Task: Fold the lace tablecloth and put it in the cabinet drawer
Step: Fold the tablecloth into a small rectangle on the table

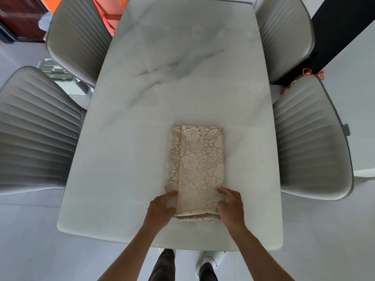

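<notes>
Near the table point(142, 110) front edge, folded lace tablecloth point(197, 165); left hand point(161, 207) and right hand point(231, 207) pinch its near corners; bare marble beyond.

A home dining room: marble table point(182, 78) flanked by padded grey chairs point(38, 134).

Both bare forearms are reaching forward from the bottom edge, converging toward the middle. The left hand point(161, 207) is lying knuckles-up, its fingers curling inward to the right. The right hand point(231, 205) is mirroring it just beside, its fingers and thumb bending leftward in a pinching pose. Two legs are showing below, between the arms.
</notes>
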Tool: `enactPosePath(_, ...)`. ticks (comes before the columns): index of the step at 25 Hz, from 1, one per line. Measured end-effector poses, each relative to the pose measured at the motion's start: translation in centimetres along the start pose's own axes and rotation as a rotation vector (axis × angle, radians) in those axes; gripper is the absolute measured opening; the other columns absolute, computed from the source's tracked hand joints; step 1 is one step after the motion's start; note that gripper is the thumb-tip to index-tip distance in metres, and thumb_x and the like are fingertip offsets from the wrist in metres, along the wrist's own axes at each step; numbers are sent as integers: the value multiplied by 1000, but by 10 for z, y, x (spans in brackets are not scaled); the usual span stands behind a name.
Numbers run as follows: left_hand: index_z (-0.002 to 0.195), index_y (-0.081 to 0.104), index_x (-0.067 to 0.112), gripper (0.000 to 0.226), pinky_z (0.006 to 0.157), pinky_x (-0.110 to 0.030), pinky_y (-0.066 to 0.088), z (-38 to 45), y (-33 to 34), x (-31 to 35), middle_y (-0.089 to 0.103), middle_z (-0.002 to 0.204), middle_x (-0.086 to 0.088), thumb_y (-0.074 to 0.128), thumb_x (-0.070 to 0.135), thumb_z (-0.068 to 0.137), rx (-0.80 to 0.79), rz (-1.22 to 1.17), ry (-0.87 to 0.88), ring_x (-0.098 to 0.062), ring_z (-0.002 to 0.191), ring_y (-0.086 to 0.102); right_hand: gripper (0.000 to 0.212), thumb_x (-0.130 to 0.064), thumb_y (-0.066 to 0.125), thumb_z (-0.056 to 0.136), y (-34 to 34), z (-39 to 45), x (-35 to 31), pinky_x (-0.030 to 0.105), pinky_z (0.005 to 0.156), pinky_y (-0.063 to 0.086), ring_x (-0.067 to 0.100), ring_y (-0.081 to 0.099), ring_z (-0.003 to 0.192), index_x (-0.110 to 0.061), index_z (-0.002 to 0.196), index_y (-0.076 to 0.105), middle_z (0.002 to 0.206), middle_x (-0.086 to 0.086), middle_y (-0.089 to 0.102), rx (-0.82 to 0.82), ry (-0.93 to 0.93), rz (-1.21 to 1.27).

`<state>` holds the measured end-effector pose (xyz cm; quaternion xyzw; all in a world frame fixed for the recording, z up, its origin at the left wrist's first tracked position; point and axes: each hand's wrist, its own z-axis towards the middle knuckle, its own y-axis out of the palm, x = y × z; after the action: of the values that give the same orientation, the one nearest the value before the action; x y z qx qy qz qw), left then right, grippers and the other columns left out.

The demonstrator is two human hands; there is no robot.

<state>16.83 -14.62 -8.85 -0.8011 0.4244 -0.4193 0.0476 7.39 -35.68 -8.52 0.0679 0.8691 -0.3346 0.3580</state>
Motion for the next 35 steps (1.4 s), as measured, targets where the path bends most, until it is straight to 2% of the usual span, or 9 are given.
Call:
enactPosePath(4, 122, 64, 36, 56, 65, -20, 56, -23, -1, -31, 69, 103, 3, 63, 9, 74, -76, -17, -4, -5, 69, 67, 44, 9, 48, 77, -11, -19, 15, 26, 45, 49, 15, 57, 48, -21, 95, 73, 88, 3, 65, -187, 255, 286)
enactPosePath(7, 123, 59, 30, 51, 79, -29, 54, -42, 5, -46, 56, 119, -1, 61, 11, 77, 158, 432, 194, -21, 106, 58, 49, 8, 41, 85, -19, -27, 33, 27, 65, 55, 14, 65, 74, -24, 97, 76, 96, 2, 70, -358, 208, 185)
enactPosePath(10, 135, 50, 24, 63, 103, -44, 44, -40, 8, -42, 35, 154, -2, 61, 9, 76, 121, 690, 433, -27, 141, 31, 53, 10, 51, 83, -21, -30, 53, 31, 89, 53, 20, 60, 105, -25, 119, 67, 117, 3, 60, -398, -202, -157)
enactPosePath(13, 145, 37, 33, 79, 108, -38, 37, -31, 1, -43, 14, 162, 12, 57, 0, 76, -89, 730, 446, -16, 149, 10, 53, -12, 69, 74, -17, -36, 67, 40, 75, 50, 29, 59, 94, -26, 125, 62, 114, 8, 60, -117, -699, -874)
enactPosePath(18, 151, 1, 42, 113, 106, -38, 36, -24, -18, -55, -13, 163, 10, 74, 7, 73, -231, 1026, 559, -17, 150, -1, 53, -1, 66, 72, -18, -42, 58, 42, 99, 51, 30, 58, 125, -18, 122, 69, 131, 4, 65, -109, -1059, -829)
enactPosePath(22, 146, 31, 39, 86, 101, -36, 41, -18, -31, -41, 23, 157, 11, 79, 33, 74, -306, 907, 558, -17, 132, 30, 48, -5, 64, 86, -41, -25, 42, 20, 97, 46, 16, 62, 120, -38, 120, 67, 121, -2, 71, -468, -533, -292)
enactPosePath(25, 115, 66, 29, 37, 83, -37, 51, -15, -30, -31, 61, 117, 2, 75, 23, 80, -261, 429, 583, -20, 100, 58, 27, -22, 66, 91, -50, -13, 42, 34, 83, 51, 9, 69, 92, -45, 104, 72, 96, -4, 77, -569, -356, -150)
enactPosePath(31, 93, 73, 29, 14, 62, -19, 45, -10, -12, -31, 73, 84, 4, 70, 39, 85, -342, -87, 260, -5, 73, 60, 21, -46, 59, 86, -44, 7, 40, 31, 87, 51, 15, 68, 97, -36, 102, 70, 97, -15, 74, -493, -172, -24)
enactPosePath(35, 60, 61, 21, 42, 50, -23, 27, 5, -3, -23, 46, 55, 8, 60, 54, 88, -149, -128, -23, -9, 54, 38, 38, -48, 51, 93, -23, 14, 30, 41, 72, 51, 32, 61, 77, -14, 81, 60, 78, 10, 67, -262, -27, -93)
